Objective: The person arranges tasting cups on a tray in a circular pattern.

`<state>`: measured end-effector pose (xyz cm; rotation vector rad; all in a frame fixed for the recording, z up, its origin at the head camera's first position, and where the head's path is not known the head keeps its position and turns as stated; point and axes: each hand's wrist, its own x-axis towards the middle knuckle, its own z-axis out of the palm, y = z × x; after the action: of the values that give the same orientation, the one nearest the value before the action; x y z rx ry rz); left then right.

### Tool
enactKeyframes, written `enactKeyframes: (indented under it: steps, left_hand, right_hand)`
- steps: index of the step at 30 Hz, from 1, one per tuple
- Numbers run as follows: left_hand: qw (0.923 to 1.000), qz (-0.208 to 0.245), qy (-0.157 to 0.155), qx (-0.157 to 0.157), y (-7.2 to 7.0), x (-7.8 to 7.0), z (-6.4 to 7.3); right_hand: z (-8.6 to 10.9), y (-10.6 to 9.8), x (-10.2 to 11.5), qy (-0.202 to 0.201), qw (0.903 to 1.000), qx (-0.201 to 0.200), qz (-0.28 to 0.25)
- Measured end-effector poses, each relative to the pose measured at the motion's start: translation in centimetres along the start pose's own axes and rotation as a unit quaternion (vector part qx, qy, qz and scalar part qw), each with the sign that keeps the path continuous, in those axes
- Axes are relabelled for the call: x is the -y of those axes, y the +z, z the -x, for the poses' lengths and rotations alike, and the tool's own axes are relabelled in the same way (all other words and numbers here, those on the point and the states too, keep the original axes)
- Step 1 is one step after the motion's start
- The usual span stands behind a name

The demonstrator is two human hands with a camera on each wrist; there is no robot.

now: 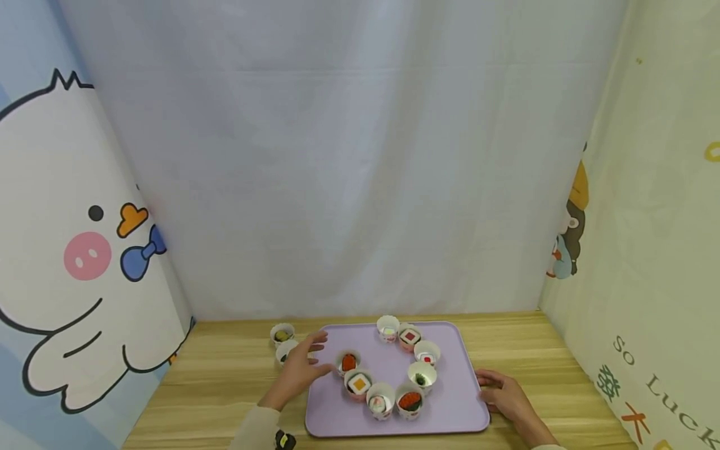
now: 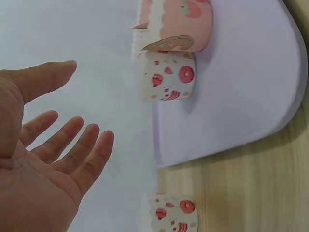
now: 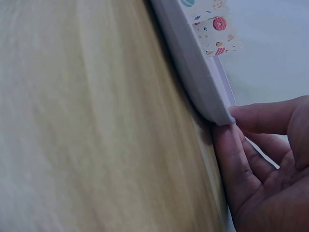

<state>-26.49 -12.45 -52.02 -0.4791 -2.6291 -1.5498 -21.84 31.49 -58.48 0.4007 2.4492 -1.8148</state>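
Observation:
On the wooden table lies a purple tray [image 1: 450,400] with several printed paper cups, each with a sushi-like piece inside. My right hand [image 1: 506,395] pinches the tray's right edge; in the right wrist view its thumb is on the rim and its fingers [image 3: 236,159] are below. My left hand [image 1: 300,372], fingers spread and holding nothing, hovers near the tray's left edge. Nearest to it on the tray is a paper cup [image 1: 348,361] with a red-topped piece. Another paper cup [image 1: 285,351] stands on the table, partly hidden behind the left fingers.
Beside the tray's far left corner stands a further paper cup [image 1: 282,334] with a greenish piece. A row of cups curves around the tray, with a cup [image 1: 388,329] at its back edge. A pale curtain [image 1: 360,187] hangs behind the table; printed cloths stand at both sides.

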Motion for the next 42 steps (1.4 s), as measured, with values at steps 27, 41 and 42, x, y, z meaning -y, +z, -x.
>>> enactKeyframes:
  steps: [27, 41, 42]
  left_hand:
    - [0.9893, 0.002, -0.076, -0.125, -4.7, 5.2, 3.1]
    - [0.9797, 0.058, -0.13, -0.142, -3.6, 8.3, 1.6]
    - [0.9787, 0.061, -0.132, -0.145, -3.5, 8.4, 1.5]
  right_hand:
    - [0.0, -0.1, 0.1, -0.008, 0.9999, -0.001, 0.009]
    - [-0.1, 0.1, -0.1, -0.006, 1.0, -0.003, 0.002]
    - [-0.1, 0.1, -0.1, -0.006, 1.0, -0.003, 0.002]
